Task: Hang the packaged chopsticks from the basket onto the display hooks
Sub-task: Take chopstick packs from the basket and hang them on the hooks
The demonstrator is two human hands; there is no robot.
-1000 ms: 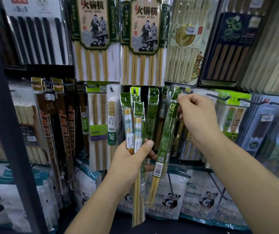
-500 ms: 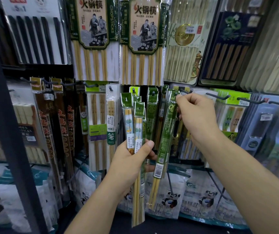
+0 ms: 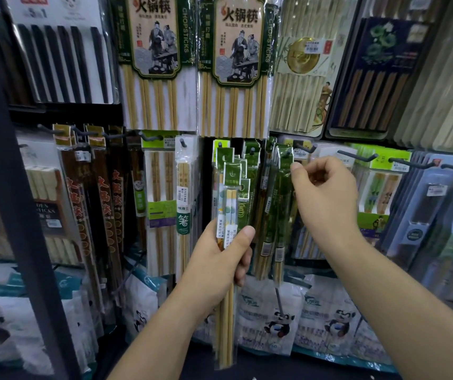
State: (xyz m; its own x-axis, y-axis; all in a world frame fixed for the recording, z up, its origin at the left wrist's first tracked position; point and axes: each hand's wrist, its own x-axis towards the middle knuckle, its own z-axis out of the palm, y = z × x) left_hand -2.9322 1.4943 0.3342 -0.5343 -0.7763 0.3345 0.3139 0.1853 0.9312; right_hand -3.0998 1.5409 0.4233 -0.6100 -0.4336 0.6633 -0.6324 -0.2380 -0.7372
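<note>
My left hand (image 3: 219, 259) grips a bunch of several packaged chopsticks (image 3: 229, 193) with green and white header cards, held upright in front of the middle of the rack. A dark green chopstick pack (image 3: 284, 187) hangs straight down on its display hook among others like it. My right hand (image 3: 326, 190) is just right of that pack's top. Its fingers are curled and its thumb tip is at the pack's edge, with nothing visibly between the fingers. The basket is not in view.
The rack is full of hung chopstick packs; big hot-pot packs (image 3: 236, 64) hang above. Bare black hooks (image 3: 356, 156) stick out to the right. A black shelf post (image 3: 6, 165) stands at left. Panda-print bags (image 3: 280, 319) line the shelf below.
The green pack that my right hand pinched at a tilt now hangs straight on its hook, and the hand has drawn slightly right. My left hand holds its bunch in place.
</note>
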